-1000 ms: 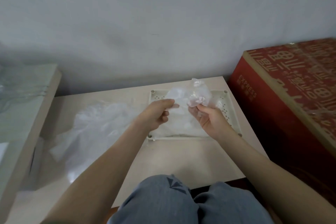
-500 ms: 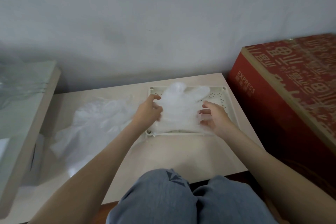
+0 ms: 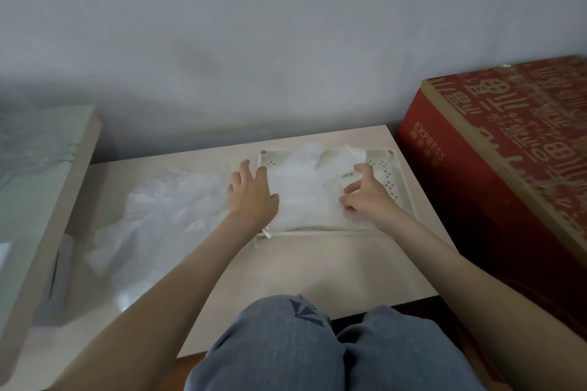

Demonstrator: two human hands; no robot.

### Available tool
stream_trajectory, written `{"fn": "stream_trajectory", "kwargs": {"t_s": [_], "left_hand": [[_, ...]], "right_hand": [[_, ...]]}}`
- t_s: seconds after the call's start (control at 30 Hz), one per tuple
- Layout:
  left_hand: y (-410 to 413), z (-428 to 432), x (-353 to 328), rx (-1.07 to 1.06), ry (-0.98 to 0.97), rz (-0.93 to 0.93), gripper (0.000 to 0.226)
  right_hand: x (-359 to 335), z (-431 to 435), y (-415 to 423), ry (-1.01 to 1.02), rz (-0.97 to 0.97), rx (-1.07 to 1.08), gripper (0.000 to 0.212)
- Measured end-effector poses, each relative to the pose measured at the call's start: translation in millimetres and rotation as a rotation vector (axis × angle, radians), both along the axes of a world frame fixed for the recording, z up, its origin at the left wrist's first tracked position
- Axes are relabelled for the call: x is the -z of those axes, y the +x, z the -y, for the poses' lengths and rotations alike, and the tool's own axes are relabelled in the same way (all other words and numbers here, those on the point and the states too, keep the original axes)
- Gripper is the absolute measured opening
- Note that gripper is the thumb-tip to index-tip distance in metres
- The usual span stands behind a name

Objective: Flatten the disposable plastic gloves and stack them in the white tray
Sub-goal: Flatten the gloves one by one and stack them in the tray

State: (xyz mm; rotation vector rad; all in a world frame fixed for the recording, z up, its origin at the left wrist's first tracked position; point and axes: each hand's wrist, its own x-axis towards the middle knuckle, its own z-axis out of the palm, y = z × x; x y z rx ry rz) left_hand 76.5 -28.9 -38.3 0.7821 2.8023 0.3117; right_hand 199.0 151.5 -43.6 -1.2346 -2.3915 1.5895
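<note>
Gloves (image 3: 305, 197) — between left grip (image 3: 251, 198), right grip (image 3: 370, 198)

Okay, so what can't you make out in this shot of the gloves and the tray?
1. Head view: how many clear plastic gloves are stacked in the white perforated tray; layers blur together.
2. Head view: the tray's near-left corner, under the left hand.
3. Head view: whether the right hand pinches the top glove or only presses it; curled fingers hide the contact.
4. Head view: the red printed cardboard box, cut by the right edge.
</note>
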Motion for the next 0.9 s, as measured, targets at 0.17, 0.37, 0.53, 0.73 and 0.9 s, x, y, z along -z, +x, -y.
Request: {"fn": "stream_trajectory", "kwargs": {"t_s": [0.17,0.37,0.53,0.73,0.9], "left_hand": [[1,-10,8,0.296,-0.123,-0.177,0.070],[-10,-15,30,0.576,-0.294,-0.084,0.074],[-12,-21,34,0.631,-0.282,-0.007,0.073],[-14,-26,35,0.629,-0.240,0.018,0.072],[-18,-27,45,0.624,-0.163,-0.042,0.077]], "right_hand": [[4,1,-1,0.032,-0.033,0.003,0.054],[0,0,-9,0.131,-0.010,-0.239,0.046],[10,-4,-24,0.466,0.144,-0.528,0.071],[24,-9,-40,0.610,0.225,-0.509,0.044],[22,-19,-38,0.596,0.116,-0.530,0.009]]}}
